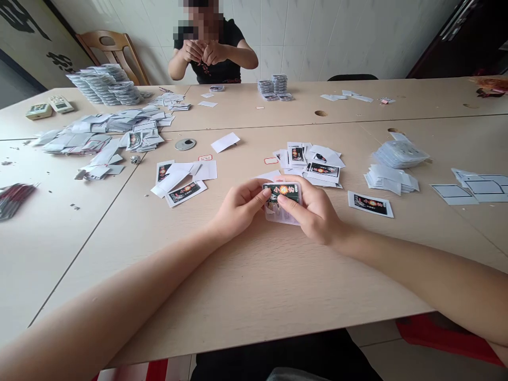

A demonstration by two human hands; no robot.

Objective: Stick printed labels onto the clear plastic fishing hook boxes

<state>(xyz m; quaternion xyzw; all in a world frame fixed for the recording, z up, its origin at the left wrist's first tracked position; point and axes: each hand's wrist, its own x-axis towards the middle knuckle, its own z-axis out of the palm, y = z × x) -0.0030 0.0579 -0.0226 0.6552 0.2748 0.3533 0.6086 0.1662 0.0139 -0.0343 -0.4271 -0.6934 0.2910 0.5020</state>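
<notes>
Two thumbs (pixel 294 208) on label (pixel 284 189); your left hand (pixel 238 207) and right hand (pixel 320 211) grasp case (pixel 280 216) from opposite sides, label's long axis running hand to hand

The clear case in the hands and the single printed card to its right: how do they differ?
The case is held by the left hand and right hand; the card lies flat on the table. The case has a see-through lower part; the card has a white border. Both show dark print with fiery colouring.
</notes>
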